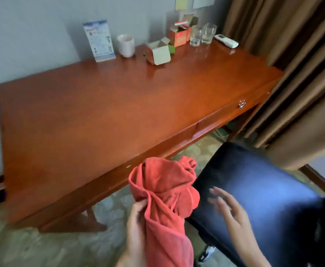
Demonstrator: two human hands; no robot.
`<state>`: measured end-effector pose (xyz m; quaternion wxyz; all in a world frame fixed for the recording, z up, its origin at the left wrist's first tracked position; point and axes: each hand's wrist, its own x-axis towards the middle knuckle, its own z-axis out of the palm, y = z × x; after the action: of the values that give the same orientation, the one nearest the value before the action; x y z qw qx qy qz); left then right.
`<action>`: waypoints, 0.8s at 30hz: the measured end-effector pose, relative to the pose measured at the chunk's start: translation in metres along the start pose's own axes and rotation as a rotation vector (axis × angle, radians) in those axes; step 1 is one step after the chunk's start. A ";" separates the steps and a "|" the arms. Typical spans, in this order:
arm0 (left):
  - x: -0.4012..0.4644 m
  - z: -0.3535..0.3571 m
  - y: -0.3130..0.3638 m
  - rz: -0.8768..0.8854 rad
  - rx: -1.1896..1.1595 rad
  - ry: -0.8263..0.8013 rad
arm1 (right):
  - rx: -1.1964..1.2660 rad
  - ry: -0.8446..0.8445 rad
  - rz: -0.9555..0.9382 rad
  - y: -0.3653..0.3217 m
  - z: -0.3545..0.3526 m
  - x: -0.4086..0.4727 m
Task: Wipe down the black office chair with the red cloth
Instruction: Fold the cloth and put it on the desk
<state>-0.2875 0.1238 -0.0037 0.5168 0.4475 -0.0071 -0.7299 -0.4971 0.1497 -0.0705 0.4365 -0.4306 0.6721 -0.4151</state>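
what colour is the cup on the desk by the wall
White. The cup shows best in the head view, standing beside the blue leaflet.

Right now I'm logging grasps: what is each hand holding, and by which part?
The left hand pinches the red cloth at a bunched fold on its left side. The right hand holds nothing, fingers spread.

My right hand (pixel 229 209): smeared by motion, fingertips indistinct, forearm cut by the bottom edge. My left hand (pixel 136 222): fingers partly buried in the folds of the cloth (pixel 165 199); wrist runs off the bottom edge. Cloth: lower end cut off below. Chair (pixel 254 185): only the seat shows, near corner hidden behind the cloth, back and base out of sight. Card stand (pixel 99 40): print too blurred to read. Boxes (pixel 178 34): lettering unreadable. Desk (pixel 100 112): legs mostly hidden under the top.
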 end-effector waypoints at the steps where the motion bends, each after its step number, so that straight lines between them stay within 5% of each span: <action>1: -0.016 0.008 0.011 0.012 -0.068 -0.009 | 0.139 -0.131 0.024 -0.044 0.006 -0.010; 6: -0.100 0.053 0.048 -0.077 -0.109 -0.135 | 0.297 -0.463 0.060 -0.198 0.025 -0.062; 13: -0.137 0.087 0.079 0.312 0.022 -0.224 | 0.203 -0.228 -0.080 -0.268 0.011 -0.064; 15: -0.139 0.108 0.074 0.165 0.065 -0.301 | 0.258 -0.141 -0.094 -0.271 0.002 -0.062; 21: -0.150 0.130 0.062 0.178 0.093 -0.050 | 0.423 -0.191 -0.027 -0.269 -0.038 -0.055; 24: -0.164 0.132 0.071 0.223 0.063 -0.079 | 0.509 -0.225 0.008 -0.269 -0.056 -0.049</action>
<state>-0.3105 0.1560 0.2153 0.5797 0.4308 -0.1002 -0.6844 -0.4801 0.1293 0.2073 0.6043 -0.3479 0.4951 -0.5183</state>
